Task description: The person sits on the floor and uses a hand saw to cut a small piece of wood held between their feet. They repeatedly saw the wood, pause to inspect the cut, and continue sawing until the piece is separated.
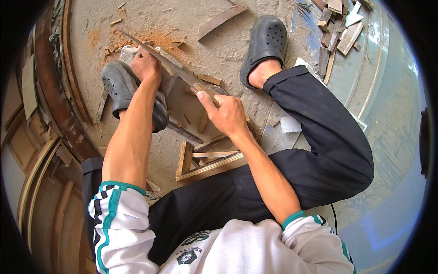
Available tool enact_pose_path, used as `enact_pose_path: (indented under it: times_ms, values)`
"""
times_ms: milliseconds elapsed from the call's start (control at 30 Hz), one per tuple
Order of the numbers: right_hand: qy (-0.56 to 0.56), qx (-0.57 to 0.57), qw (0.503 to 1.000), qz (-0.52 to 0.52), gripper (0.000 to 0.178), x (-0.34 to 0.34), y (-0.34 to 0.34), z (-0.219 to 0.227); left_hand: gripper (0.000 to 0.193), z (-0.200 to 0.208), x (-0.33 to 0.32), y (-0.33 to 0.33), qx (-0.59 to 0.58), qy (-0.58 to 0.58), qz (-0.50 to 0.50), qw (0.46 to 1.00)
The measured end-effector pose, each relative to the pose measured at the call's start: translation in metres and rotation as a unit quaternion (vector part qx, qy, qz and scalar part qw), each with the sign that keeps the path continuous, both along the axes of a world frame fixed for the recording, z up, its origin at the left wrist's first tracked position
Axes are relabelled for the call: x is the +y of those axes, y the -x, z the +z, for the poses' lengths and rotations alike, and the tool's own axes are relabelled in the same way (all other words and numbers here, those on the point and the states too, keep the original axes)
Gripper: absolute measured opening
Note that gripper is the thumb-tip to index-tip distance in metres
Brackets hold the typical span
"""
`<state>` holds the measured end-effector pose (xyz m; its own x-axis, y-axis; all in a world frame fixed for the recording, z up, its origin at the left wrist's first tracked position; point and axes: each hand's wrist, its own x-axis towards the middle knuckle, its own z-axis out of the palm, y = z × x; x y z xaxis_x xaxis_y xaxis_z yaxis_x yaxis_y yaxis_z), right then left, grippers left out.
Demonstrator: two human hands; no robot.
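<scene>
My right hand (228, 116) is wrapped round the wooden handle of a handsaw (178, 69), thumb along its top. The long, narrow blade slants away to the upper left and passes close beside my left hand (146, 67). My left hand is closed low to the floor, by the toe of my left clog (119, 84); what its fingers grip is hidden by the hand and blade. A pale block (128, 54) lies just beyond that clog. Orange sawdust (157, 40) is scattered on the floor around the blade's far half.
A small wooden frame (185, 157) sits between my legs. An offcut board (222, 21) lies at the far middle. Scrap wood (337, 32) is piled at the far right, beyond my right clog (267, 45). Curved wooden pieces (50, 68) line the left side.
</scene>
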<state>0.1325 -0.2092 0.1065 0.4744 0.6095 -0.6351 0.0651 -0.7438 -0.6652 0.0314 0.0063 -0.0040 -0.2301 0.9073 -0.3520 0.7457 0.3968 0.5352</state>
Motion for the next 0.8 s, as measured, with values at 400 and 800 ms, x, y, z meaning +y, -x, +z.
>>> enact_pose_path:
  times_ms: [400, 800]
  values:
    - [0.013, 0.000, 0.999, 0.037, 0.072, -0.019, 0.006, -0.025, 0.061, 0.002, 0.001, -0.002, 0.034, 0.036, -0.005, 0.999]
    - [-0.008, 0.002, 1.000, 0.025, 0.059, -0.007, 0.011, -0.023, 0.056, -0.016, 0.005, 0.009, 0.060, 0.014, -0.027, 0.998]
